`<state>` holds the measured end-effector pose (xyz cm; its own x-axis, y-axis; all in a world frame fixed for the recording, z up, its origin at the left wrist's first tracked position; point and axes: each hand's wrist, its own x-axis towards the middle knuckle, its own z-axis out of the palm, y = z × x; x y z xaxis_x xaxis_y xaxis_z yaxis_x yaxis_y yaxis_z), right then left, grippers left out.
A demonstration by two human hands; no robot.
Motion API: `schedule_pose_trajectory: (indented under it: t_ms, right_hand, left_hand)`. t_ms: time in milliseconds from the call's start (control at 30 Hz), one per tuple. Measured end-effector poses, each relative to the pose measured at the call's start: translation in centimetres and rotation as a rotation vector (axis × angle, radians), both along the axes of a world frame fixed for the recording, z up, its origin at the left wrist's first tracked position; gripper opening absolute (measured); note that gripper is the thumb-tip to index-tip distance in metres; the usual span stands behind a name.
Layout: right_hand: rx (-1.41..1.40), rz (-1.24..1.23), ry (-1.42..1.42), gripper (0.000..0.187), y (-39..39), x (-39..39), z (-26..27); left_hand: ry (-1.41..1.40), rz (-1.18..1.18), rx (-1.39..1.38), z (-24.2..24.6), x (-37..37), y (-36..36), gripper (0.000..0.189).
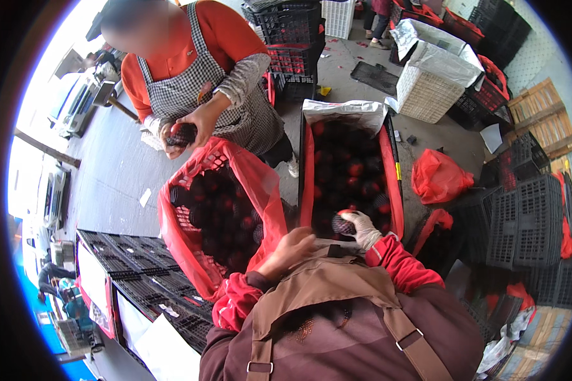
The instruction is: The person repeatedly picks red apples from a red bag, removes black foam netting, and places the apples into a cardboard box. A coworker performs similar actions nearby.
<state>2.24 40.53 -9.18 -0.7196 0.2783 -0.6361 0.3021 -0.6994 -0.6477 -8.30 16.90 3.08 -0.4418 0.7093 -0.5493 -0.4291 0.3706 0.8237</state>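
My right hand (362,229), in a pale glove, is closed on a red round fruit (344,225) in a black foam net, over the near end of a crate (393,143) lined with red plastic and white sheeting. Dark netted fruits (348,171) fill that crate. Bare and slightly blurred, my left hand (291,247) is between this crate and a second one with a red plastic liner (271,190). I cannot make out anything in its fingers. More netted fruits (219,209) lie in the second crate.
Across the left crate stands a co-worker (205,85) in a checked apron, holding a netted fruit (181,135). Black crates (167,290) stand at the lower left. A red plastic bag (438,176) lies on the floor to the right, near stacked black crates (522,224). A white basket (429,88) stands behind.
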Motion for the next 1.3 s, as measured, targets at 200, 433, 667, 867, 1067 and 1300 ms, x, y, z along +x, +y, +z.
schedule_pose_trajectory:
  t_ms: [200,433,667,867,1067,1300]
  right_hand:
    - [-0.017,-0.214,-0.267,0.027,9.0,1.6,-6.6]
    - [0.283,-0.154,0.004,0.063,21.3,-9.3,-8.4]
    - [0.022,-0.22,-0.006,0.054,27.6,-17.3,-7.8]
    - [0.078,0.027,-0.032,0.027,17.5,-10.7,-8.8]
    - [0.091,0.029,-0.17,0.028,8.3,0.4,-8.2]
    - [0.23,-0.056,-0.3,0.027,7.1,6.7,-3.6]
  left_hand:
    - [-0.059,0.456,-0.022,-0.2,-0.3,-6.6,0.032]
    - [0.084,0.753,-0.084,-2.8,3.0,-13.6,0.027]
    - [0.175,1.159,-0.255,-2.7,4.4,-23.3,0.025]
    - [0.19,1.235,-0.167,-4.0,1.7,-26.2,0.024]
    - [0.397,0.643,-0.305,-10.3,-6.1,-21.3,0.041]
    - [0.878,0.011,-0.566,-17.0,-7.0,-11.9,0.074]
